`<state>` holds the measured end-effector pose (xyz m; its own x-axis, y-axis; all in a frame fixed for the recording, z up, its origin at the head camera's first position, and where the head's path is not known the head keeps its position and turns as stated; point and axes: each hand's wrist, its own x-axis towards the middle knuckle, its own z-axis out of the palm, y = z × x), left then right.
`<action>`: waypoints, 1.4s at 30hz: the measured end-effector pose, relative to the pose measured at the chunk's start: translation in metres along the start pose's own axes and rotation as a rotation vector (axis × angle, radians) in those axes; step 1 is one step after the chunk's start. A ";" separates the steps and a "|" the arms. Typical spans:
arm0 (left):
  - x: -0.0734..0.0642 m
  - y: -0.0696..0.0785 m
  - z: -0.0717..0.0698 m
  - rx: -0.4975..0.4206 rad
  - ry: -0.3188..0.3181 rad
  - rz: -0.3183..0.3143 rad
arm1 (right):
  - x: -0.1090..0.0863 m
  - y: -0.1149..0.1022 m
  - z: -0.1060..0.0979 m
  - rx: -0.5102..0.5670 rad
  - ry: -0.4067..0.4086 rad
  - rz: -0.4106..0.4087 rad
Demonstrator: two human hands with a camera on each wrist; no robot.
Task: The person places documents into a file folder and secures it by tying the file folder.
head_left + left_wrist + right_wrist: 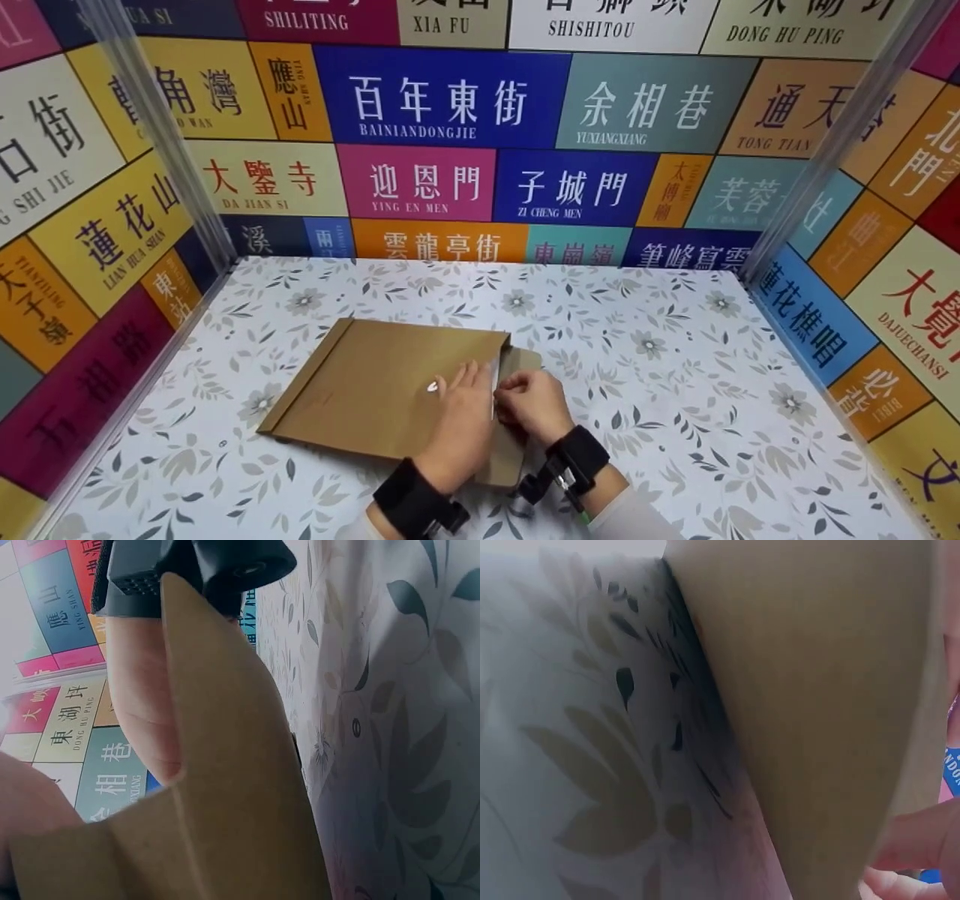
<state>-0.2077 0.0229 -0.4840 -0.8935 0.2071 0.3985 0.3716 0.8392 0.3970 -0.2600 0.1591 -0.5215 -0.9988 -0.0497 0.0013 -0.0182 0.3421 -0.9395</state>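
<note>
Cardboard mailer [367, 390] on the counter [637, 405], 7 o'clock from head-view centre; both hands at its flap end.
Flap [501, 466] extends toward 4 o'clock. Left hand [459, 420] rests on the mailer's top face, fingers extended, grip released. Right hand [538, 405], just beside it at 3 o'clock, has fingers curled at the mouth; cannot tell whether its grip pinches anything. Sign-printed wall [450, 97] at 12 o'clock.
</note>
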 end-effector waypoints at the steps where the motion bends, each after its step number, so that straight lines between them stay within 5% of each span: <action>1: 0.000 0.000 0.000 0.000 -0.013 -0.002 | 0.000 0.001 0.000 -0.007 -0.001 -0.006; 9: -0.002 0.004 0.000 -0.031 -0.078 -0.015 | 0.001 0.007 0.006 -0.033 0.000 -0.037; 16: -0.004 0.004 0.002 -0.015 -0.064 0.021 | 0.004 0.012 0.006 -0.285 0.048 -0.196; 20: -0.003 0.004 0.008 0.023 -0.047 0.014 | 0.006 0.009 -0.002 -0.167 0.011 -0.117; 25: -0.004 0.002 0.014 0.072 -0.192 -0.042 | 0.012 0.006 -0.025 -0.107 0.058 -0.025; 28: -0.004 0.000 0.013 0.025 -0.321 -0.094 | 0.017 0.008 -0.042 -0.177 0.090 -0.021; 32: -0.001 -0.011 0.005 -0.008 -0.415 -0.113 | 0.021 0.012 -0.059 -0.311 0.092 -0.008; 36: 0.003 -0.028 -0.007 0.018 -0.511 -0.061 | 0.018 0.013 -0.066 -0.253 -0.047 0.123; 42: 0.003 -0.040 -0.010 0.062 -0.616 0.024 | 0.010 0.011 -0.065 -0.196 -0.409 0.261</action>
<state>-0.2225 -0.0151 -0.4907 -0.8732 0.4634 -0.1508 0.3950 0.8543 0.3378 -0.2734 0.2232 -0.5098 -0.8723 -0.2883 -0.3949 0.1813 0.5594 -0.8088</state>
